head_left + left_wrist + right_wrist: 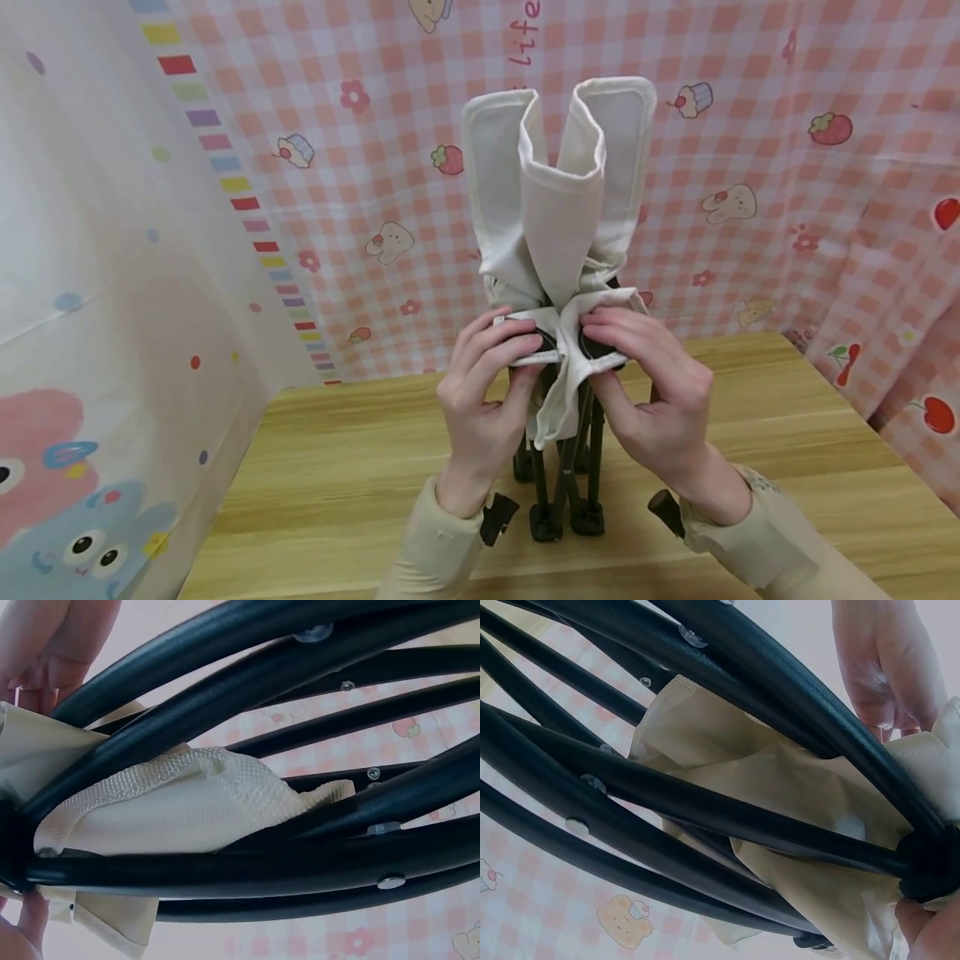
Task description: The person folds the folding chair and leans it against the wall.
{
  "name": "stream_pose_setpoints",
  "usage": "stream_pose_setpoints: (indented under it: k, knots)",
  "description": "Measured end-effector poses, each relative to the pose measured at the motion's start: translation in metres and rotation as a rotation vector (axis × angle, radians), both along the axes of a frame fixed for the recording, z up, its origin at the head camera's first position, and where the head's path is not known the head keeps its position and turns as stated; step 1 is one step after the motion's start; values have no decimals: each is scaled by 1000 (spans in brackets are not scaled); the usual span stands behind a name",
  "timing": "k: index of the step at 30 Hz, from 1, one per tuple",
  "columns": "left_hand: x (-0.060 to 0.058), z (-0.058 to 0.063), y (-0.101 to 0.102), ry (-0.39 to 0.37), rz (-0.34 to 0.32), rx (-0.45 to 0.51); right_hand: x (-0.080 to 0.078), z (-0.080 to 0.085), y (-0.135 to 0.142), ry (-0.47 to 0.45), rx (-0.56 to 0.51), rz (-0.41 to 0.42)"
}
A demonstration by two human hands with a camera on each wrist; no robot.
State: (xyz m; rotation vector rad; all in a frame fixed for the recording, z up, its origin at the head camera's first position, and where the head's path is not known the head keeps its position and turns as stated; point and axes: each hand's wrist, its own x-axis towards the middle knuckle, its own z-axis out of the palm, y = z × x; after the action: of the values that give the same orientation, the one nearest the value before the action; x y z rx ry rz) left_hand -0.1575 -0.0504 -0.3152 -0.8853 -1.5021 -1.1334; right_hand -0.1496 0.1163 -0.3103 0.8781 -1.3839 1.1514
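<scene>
A folding camp chair stands upright on the table, its cream fabric [561, 208] bunched in folds above a collapsed black tube frame [564, 492]. My left hand [483, 387] grips the near left fabric corner and its black fitting, fingers on top and thumb below. On the near right corner, my right hand [660, 387] takes the same kind of hold. The two corners are close together, with a fold of fabric hanging between them. In the left wrist view, dark tubes [300, 866] converge toward the hand. Cream fabric [727, 742] sags between the tubes in the right wrist view.
The chair's black feet [546, 523] rest on a wood-grain table [337, 483]. Behind it hangs a pink checked curtain [360, 183] with printed fruit and animals. A white printed sheet [150, 292] covers the left side.
</scene>
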Motion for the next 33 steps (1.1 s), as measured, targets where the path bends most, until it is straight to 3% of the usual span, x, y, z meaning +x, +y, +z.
stream_pose_setpoints:
  k: [19,27,33]
  knots:
    - [-2,-10,-6,2,22,7,1,-6,0,6,-5,-4]
    - [-7,-26,-6,20,16,11,6,-14,1,-8,9,-29]
    - [-7,-41,-4,36,-55,-70,11,-21,2,9,22,-18]
